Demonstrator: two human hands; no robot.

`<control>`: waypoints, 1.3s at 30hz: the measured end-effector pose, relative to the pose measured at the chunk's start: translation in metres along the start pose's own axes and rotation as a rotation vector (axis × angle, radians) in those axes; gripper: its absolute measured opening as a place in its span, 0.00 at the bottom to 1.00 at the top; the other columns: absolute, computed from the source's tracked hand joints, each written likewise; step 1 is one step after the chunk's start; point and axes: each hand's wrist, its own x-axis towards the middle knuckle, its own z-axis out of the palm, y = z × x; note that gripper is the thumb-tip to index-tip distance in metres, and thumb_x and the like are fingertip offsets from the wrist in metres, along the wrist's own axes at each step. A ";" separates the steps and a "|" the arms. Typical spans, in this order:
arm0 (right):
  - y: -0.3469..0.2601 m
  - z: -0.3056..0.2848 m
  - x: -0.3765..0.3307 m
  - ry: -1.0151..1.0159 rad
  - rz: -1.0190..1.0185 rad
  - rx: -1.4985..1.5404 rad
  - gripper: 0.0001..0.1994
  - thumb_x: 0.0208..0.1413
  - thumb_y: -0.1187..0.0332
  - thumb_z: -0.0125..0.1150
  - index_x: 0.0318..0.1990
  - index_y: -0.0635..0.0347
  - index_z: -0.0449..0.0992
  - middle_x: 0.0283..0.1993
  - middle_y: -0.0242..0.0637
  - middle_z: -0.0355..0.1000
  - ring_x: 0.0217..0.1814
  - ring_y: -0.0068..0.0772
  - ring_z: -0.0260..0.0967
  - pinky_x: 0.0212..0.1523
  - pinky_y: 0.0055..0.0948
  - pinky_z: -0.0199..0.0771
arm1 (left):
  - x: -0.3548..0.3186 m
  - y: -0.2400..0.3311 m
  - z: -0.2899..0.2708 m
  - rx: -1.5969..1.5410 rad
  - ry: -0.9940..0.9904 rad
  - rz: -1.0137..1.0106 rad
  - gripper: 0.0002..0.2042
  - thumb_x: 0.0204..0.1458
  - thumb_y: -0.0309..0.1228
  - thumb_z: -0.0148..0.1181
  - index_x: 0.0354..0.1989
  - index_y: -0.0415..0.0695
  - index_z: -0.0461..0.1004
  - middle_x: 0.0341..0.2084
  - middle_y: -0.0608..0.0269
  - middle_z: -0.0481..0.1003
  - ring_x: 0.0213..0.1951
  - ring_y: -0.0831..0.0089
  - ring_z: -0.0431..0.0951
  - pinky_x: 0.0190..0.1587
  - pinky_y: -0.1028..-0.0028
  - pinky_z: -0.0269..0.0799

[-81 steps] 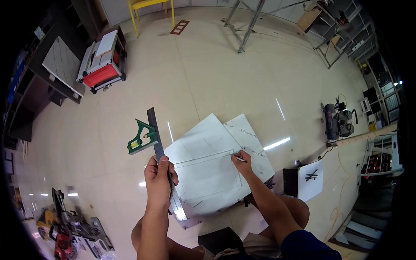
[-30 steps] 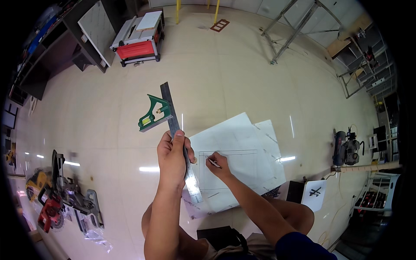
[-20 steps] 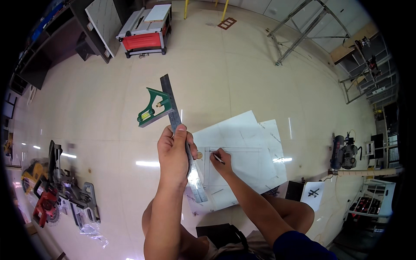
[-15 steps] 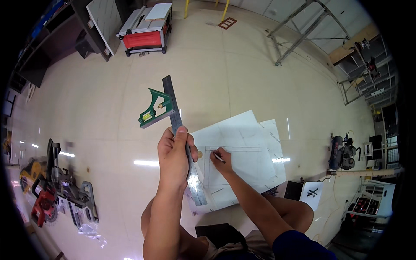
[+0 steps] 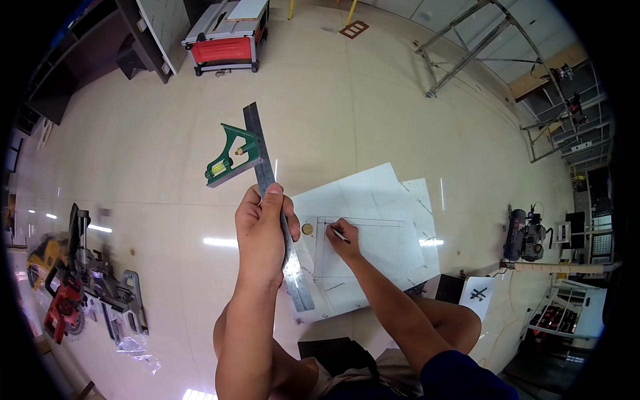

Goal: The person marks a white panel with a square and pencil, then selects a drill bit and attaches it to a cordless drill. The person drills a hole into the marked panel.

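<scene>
My left hand (image 5: 263, 230) is closed round the steel blade of a combination square (image 5: 253, 123), held up off the sheets. Its green head with a yellow level vial sits near the blade's far end. In my right hand (image 5: 344, 239) a dark pen (image 5: 341, 236) is pinched, its tip at the upper left corner of lines drawn on a white sheet (image 5: 373, 193). Whether the tip touches is too small to tell. The pencilled lines form a double-edged rectangle. A small round tan disc (image 5: 307, 229) lies on the sheet's left part, between my hands.
Under the white sheet lies another printed one (image 5: 419, 200). A red-fronted table saw (image 5: 223, 50) stands at the far left, a red mitre saw (image 5: 67, 300) at the left. An air compressor (image 5: 523, 233) is on the right. A metal trestle frame (image 5: 467, 50) stands far right.
My left hand and the combination square have shifted slightly left and away from me. The disc now shows fully. My right hand stays by the same corner with the pen.
</scene>
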 end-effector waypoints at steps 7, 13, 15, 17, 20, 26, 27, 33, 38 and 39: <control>-0.006 -0.016 -0.057 -0.264 0.001 -0.113 0.08 0.53 0.77 0.63 0.26 0.63 0.70 0.18 0.30 0.70 0.22 0.13 0.66 0.23 0.19 0.66 | 0.002 -0.001 0.002 -0.004 -0.005 -0.005 0.09 0.66 0.34 0.51 0.35 0.44 0.64 0.21 0.67 0.69 0.17 0.80 0.67 0.21 0.78 0.64; -0.008 -0.032 -0.085 -0.578 -0.155 -0.150 0.08 0.47 0.74 0.66 0.26 0.61 0.69 0.22 0.38 0.71 0.21 0.32 0.71 0.23 0.29 0.68 | 0.004 -0.002 0.001 0.019 -0.001 -0.004 0.10 0.66 0.35 0.51 0.34 0.45 0.64 0.21 0.67 0.69 0.17 0.80 0.67 0.21 0.78 0.64; -0.011 -0.033 -0.083 -0.613 -0.197 -0.182 0.08 0.46 0.73 0.66 0.26 0.61 0.69 0.22 0.38 0.70 0.21 0.35 0.70 0.23 0.30 0.67 | 0.005 -0.005 0.001 0.023 -0.003 0.010 0.10 0.66 0.36 0.51 0.34 0.45 0.64 0.21 0.67 0.69 0.18 0.80 0.67 0.21 0.78 0.65; -0.014 -0.033 -0.080 -0.637 -0.229 -0.199 0.08 0.46 0.73 0.66 0.26 0.60 0.69 0.22 0.38 0.70 0.22 0.37 0.70 0.24 0.32 0.67 | 0.006 -0.005 0.000 0.022 -0.005 0.019 0.10 0.66 0.36 0.52 0.33 0.44 0.64 0.21 0.67 0.69 0.18 0.80 0.68 0.22 0.78 0.65; -0.016 -0.033 -0.078 -0.652 -0.238 -0.210 0.09 0.45 0.72 0.65 0.25 0.59 0.68 0.22 0.38 0.70 0.23 0.40 0.70 0.24 0.34 0.67 | 0.006 -0.005 0.002 0.014 -0.011 0.015 0.10 0.66 0.36 0.51 0.34 0.44 0.64 0.21 0.67 0.69 0.18 0.80 0.68 0.22 0.78 0.65; -0.018 -0.034 -0.079 -0.670 -0.223 -0.229 0.11 0.46 0.69 0.64 0.23 0.59 0.65 0.23 0.37 0.72 0.24 0.41 0.71 0.24 0.35 0.68 | 0.006 -0.007 0.001 0.002 -0.018 0.018 0.10 0.65 0.36 0.52 0.34 0.45 0.64 0.21 0.67 0.69 0.18 0.80 0.68 0.21 0.77 0.65; -0.016 -0.034 -0.079 -0.668 -0.227 -0.237 0.11 0.46 0.69 0.64 0.23 0.59 0.65 0.23 0.37 0.72 0.24 0.41 0.70 0.24 0.35 0.67 | 0.006 -0.008 0.001 -0.002 -0.020 0.019 0.10 0.65 0.36 0.52 0.34 0.45 0.64 0.21 0.67 0.69 0.18 0.80 0.68 0.21 0.77 0.65; -0.014 -0.036 -0.080 -0.655 -0.211 -0.219 0.12 0.46 0.69 0.65 0.23 0.59 0.65 0.22 0.35 0.72 0.23 0.38 0.69 0.24 0.33 0.66 | 0.007 -0.009 0.001 -0.002 -0.004 0.007 0.11 0.65 0.37 0.53 0.34 0.45 0.64 0.21 0.67 0.69 0.18 0.80 0.68 0.21 0.78 0.65; -0.012 -0.035 -0.079 -0.638 -0.230 -0.221 0.11 0.46 0.69 0.65 0.23 0.59 0.66 0.22 0.36 0.71 0.22 0.37 0.69 0.23 0.33 0.66 | 0.004 -0.005 0.005 0.006 0.005 -0.002 0.10 0.65 0.36 0.52 0.33 0.45 0.66 0.22 0.69 0.69 0.18 0.81 0.65 0.23 0.79 0.63; -0.012 -0.037 -0.079 -0.648 -0.218 -0.223 0.11 0.46 0.69 0.65 0.22 0.58 0.66 0.23 0.36 0.71 0.22 0.37 0.69 0.23 0.33 0.65 | 0.004 -0.004 0.006 0.004 0.006 -0.006 0.10 0.65 0.36 0.52 0.33 0.45 0.66 0.22 0.69 0.69 0.18 0.81 0.65 0.24 0.78 0.63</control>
